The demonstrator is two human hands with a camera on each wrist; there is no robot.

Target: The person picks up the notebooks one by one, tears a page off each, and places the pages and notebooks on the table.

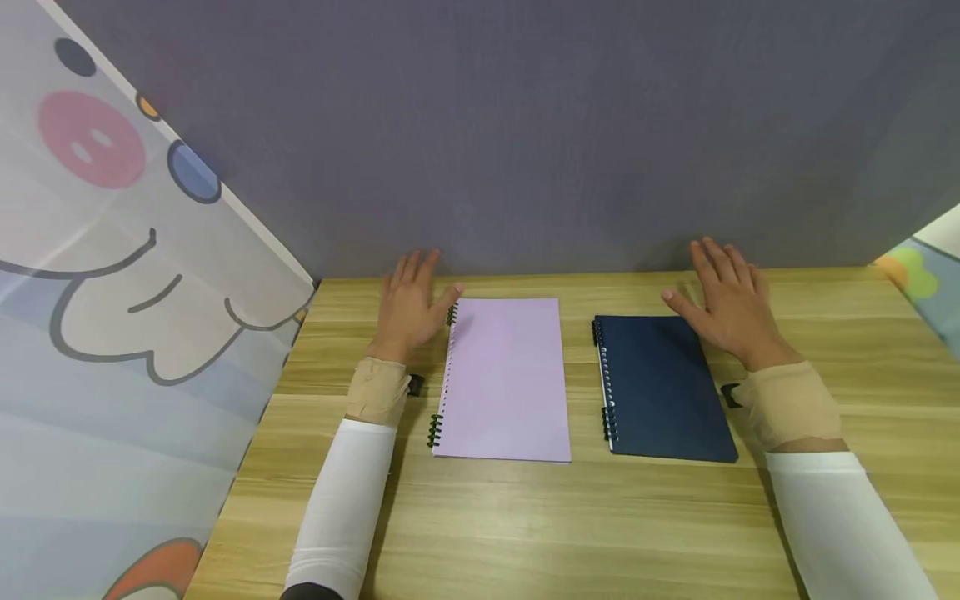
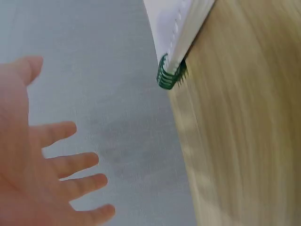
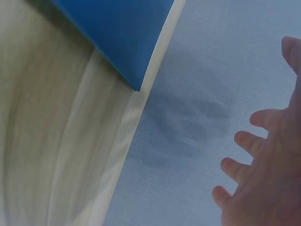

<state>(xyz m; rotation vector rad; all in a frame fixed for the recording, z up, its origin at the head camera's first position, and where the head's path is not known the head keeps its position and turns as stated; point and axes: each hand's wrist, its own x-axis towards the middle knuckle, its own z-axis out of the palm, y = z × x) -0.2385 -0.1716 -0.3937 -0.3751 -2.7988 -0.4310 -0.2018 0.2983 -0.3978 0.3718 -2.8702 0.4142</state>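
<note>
A lilac notebook (image 1: 506, 379) lies on the wooden table, with green binding rings (image 2: 170, 74) along its left side. To its right lies a dark blue notebook (image 1: 663, 387) with black rings on its left edge; a corner of its blue cover (image 3: 124, 37) shows in the right wrist view. My left hand (image 1: 408, 310) is held beside the lilac notebook's upper left corner, fingers spread and straight, holding nothing. My right hand (image 1: 729, 307) hovers by the dark notebook's upper right corner, its fingers extended and nothing in it.
A grey upright panel (image 1: 525, 142) stands along the table's back edge. On the left is a wall with cartoon print (image 1: 150, 333), and another printed panel (image 1: 918, 271) is at the right. The wooden table top (image 1: 495, 533) extends in front of both notebooks.
</note>
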